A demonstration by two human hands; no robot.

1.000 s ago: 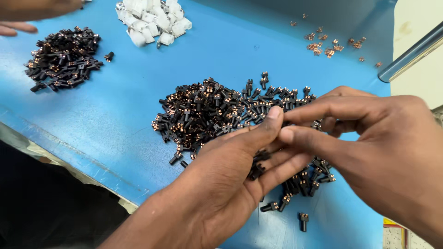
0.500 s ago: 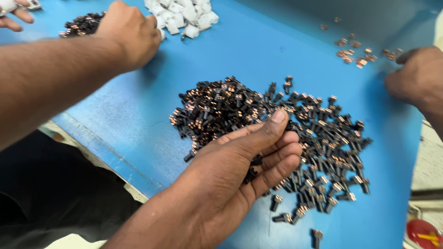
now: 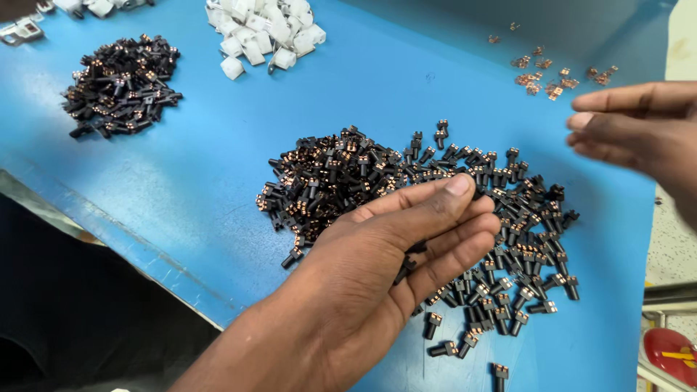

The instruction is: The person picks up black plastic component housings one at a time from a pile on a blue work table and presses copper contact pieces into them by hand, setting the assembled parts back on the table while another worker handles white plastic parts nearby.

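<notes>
Left hand (image 3: 406, 247) lies flat, fingers together; right hand (image 3: 639, 123), blurred, seems loosely open, fingers pointing left

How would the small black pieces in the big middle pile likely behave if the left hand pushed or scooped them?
The black pieces lie loose and separate, so a push would probably scatter them. They look rigid and light. Their stubby, blocky shape suggests tumbling more than rolling. The left hand seems to cup a few.

Blue table mat (image 3: 406, 80): smooth, matt plastic sheet.
Central heap of black connector parts (image 3: 406, 218) on the mat: matt black plastic, shiny copper-coloured metal contacts.
White housings (image 3: 265, 33) at the mat's far edge: smooth, slightly glossy plastic.
Loose copper-coloured clips (image 3: 552, 72) toward the mat's far right: bright metal.
</notes>
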